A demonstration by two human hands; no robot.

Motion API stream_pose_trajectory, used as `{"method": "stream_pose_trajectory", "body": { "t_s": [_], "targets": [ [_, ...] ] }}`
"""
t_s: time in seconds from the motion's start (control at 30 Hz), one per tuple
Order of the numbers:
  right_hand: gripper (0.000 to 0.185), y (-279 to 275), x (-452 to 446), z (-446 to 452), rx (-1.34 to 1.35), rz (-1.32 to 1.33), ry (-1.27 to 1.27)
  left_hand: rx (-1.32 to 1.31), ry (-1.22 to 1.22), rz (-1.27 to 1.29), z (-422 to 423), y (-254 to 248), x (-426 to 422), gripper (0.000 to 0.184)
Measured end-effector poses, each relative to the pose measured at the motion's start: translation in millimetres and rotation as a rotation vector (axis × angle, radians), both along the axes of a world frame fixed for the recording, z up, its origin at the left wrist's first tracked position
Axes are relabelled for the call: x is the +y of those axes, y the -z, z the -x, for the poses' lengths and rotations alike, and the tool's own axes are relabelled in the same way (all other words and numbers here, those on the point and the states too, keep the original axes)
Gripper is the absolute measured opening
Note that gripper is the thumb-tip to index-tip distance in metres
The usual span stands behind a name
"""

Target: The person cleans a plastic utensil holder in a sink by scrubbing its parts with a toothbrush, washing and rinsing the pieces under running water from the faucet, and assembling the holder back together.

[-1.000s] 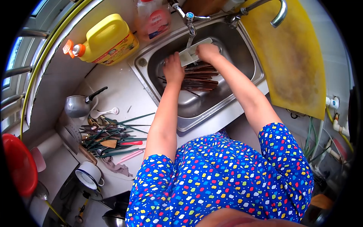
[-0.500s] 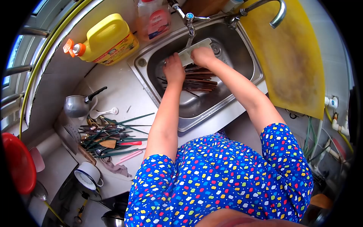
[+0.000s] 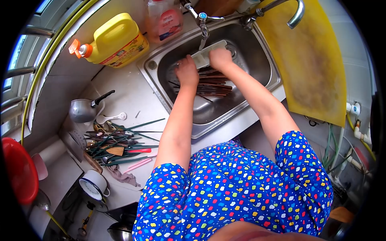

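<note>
A long, pale rectangular tray (image 3: 201, 58) is held slantwise in the steel sink (image 3: 261, 60), beneath the running tap (image 3: 203, 30). At its left end, my left hand (image 3: 187, 72) grips the tray with the fingers over its edge. My right hand (image 3: 220, 59) is closed at the tray's right part; anything inside that fist is hidden. Below both hands, a bundle of brown chopsticks (image 3: 215, 86) lies on the sink floor.
On the counter to the left lie a heap of green chopsticks and cutlery (image 3: 116, 144), a white spoon (image 3: 111, 118) and a small pot (image 3: 82, 110). A yellow jug (image 3: 116, 40) stands behind. At right leans a yellow board (image 3: 305, 60).
My right hand has shifted slightly right along the tray. My left hand stays at the left end, and the chopsticks lie as before.
</note>
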State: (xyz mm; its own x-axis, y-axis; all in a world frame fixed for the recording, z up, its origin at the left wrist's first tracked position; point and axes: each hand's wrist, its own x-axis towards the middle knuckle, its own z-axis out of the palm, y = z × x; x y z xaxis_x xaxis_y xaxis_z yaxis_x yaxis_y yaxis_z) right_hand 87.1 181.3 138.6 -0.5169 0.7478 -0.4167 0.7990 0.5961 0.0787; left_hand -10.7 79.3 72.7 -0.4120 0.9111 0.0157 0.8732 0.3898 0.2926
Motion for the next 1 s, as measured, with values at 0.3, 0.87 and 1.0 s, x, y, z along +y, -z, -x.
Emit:
{"method": "stream_pose_trajectory", "body": {
  "t_s": [0.3,0.87,1.0],
  "targets": [
    [0.02,28.0,13.5,-20.6,0.192,0.125,0.061,-0.02,-0.011,0.015,-0.4,3.6,-2.4,0.056],
    [0.021,19.3,18.0,-55.8,0.198,-0.044,0.133,-0.087,0.172,0.04,2.9,-6.0,4.8,0.061],
    [0.022,35.9,18.7,-45.8,0.211,-0.084,0.22,-0.031,0.089,0.028,3.0,-8.7,-10.2,0.055]
  ]
}}
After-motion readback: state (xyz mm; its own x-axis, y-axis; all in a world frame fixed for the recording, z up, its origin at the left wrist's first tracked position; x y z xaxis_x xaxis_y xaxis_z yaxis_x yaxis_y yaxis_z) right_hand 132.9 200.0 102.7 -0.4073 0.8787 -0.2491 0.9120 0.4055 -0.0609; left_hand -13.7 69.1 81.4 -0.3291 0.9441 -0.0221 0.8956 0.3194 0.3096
